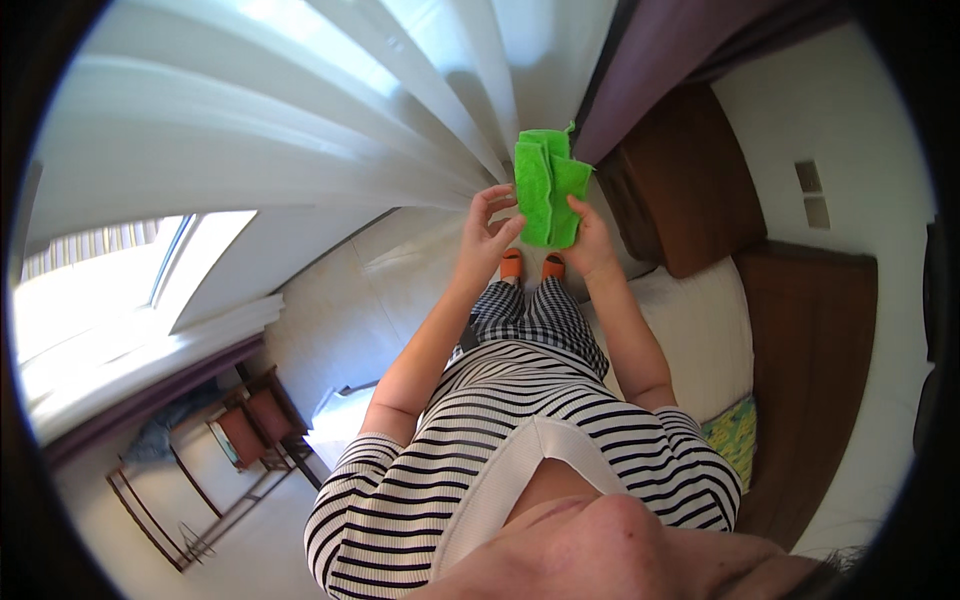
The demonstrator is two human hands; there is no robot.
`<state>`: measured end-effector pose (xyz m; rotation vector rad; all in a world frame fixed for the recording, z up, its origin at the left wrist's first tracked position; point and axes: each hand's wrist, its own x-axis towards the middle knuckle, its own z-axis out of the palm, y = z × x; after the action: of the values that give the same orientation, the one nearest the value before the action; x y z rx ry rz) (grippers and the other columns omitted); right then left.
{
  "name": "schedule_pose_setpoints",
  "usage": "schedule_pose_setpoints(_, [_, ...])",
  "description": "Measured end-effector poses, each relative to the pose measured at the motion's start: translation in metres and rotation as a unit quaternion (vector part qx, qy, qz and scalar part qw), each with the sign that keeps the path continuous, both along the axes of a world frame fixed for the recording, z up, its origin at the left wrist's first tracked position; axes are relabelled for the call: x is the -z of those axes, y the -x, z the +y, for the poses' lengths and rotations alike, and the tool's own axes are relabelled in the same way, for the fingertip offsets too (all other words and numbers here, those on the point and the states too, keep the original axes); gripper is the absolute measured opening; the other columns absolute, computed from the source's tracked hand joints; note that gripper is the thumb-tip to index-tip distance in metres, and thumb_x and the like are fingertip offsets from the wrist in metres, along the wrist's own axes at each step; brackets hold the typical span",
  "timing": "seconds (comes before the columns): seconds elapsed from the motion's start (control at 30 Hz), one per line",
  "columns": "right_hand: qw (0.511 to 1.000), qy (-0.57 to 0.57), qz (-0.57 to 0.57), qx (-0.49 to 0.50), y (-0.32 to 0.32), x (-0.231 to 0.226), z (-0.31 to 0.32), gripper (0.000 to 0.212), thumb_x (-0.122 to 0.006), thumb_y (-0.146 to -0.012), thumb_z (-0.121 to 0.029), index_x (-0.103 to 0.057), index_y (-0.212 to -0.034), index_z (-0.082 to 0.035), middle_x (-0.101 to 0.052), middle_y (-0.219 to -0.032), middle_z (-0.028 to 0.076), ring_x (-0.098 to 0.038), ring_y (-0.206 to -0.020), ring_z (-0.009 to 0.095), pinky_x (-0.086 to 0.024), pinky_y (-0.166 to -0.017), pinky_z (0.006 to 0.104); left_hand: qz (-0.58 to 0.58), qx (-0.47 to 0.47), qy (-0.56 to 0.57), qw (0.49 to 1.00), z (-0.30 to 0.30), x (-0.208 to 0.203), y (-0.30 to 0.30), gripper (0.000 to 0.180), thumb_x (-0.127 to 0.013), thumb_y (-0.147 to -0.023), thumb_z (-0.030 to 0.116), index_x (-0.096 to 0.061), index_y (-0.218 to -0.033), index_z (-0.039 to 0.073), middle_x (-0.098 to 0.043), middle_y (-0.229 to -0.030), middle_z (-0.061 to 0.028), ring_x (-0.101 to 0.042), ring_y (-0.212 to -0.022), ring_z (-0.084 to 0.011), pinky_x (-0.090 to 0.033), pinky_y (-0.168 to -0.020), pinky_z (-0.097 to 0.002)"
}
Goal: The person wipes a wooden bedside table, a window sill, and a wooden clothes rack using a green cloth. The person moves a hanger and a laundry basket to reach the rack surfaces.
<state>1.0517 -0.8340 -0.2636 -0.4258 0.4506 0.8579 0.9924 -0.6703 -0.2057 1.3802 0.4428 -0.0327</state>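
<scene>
Green cloth: it hung in front of me, folded in layers with a small loop at its top corner, between my two hands and reaching up past them.
Right hand (592, 240): I grasped the green cloth (548, 190) by its lower right edge, my thumb across the near side and the other fingers mostly out of sight.
Left hand (487, 228): my fingers were loosely curved and apart from the thumb, right at the cloth's left edge; I could not tell whether they touched it.
Curtains: the white curtain (300, 140) fell beyond and to the left of my left hand; the purple curtain (660, 75) hung beyond my right hand.
Furniture: a brown cabinet (690, 180) stood to the right of my right hand, with a pale bed (685, 325) nearer me, beside my right forearm.
Slippers: I wore an orange pair (511, 264), below and between my hands on the pale floor (325, 285).
Window: the bright window (95, 285) lay well to the left of my left hand.
</scene>
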Motion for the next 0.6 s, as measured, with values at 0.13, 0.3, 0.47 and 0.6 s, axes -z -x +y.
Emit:
schedule_pose_setpoints(0.13, [0.995,-0.044,-0.072,-0.048,0.004,-0.015,0.028,0.053,-0.036,-0.1,-0.042,-0.046,-0.135,-0.002,-0.055,-0.129,0.013,-0.054,-0.118,0.026,-0.043,-0.1,0.044,-0.02,-0.056,-0.067,0.996,0.002,-0.004,0.019,0.051,-0.072,-0.083,0.012,-0.041,-0.124,0.005,-0.045,-0.133,-0.0109,-0.048,-0.121,-0.0232,-0.047,-0.095,-0.0391])
schedule_pose_setpoints(0.3, [0.971,-0.045,-0.144,-0.184,0.013,-0.033,0.061,0.062,-0.033,-0.1,-0.053,-0.045,-0.136,-0.004,-0.055,-0.129,0.011,-0.053,-0.119,0.024,-0.041,-0.101,0.0419,0.014,-0.202,-0.015,0.979,0.009,0.0,0.051,0.041,-0.071,-0.084,0.011,-0.046,-0.116,0.005,-0.05,-0.127,-0.0097,-0.052,-0.114,-0.0197,-0.047,-0.092,-0.0346])
schedule_pose_setpoints(0.47, [0.965,-0.031,-0.107,-0.238,0.02,-0.048,0.089,0.046,-0.05,-0.098,-0.035,-0.048,-0.132,-0.004,-0.057,-0.126,0.008,-0.054,-0.115,0.02,-0.043,-0.099,0.0368,0.011,-0.313,0.026,0.949,0.021,-0.009,0.087,0.025,-0.063,-0.091,0.013,-0.053,-0.113,0.006,-0.06,-0.109,-0.0051,-0.057,-0.101,-0.0125,-0.048,-0.081,-0.0252])
schedule_pose_setpoints(0.6, [0.934,0.008,-0.177,-0.31,0.028,-0.044,0.1,0.039,-0.061,-0.091,-0.015,-0.051,-0.126,-0.002,-0.06,-0.12,0.009,-0.058,-0.108,0.02,-0.047,-0.094,0.0338,-0.016,-0.37,0.17,0.913,0.034,-0.009,0.121,0.025,-0.055,-0.095,0.013,-0.052,-0.119,0.006,-0.061,-0.109,-0.0044,-0.059,-0.095,-0.0129,-0.049,-0.077,-0.0255])
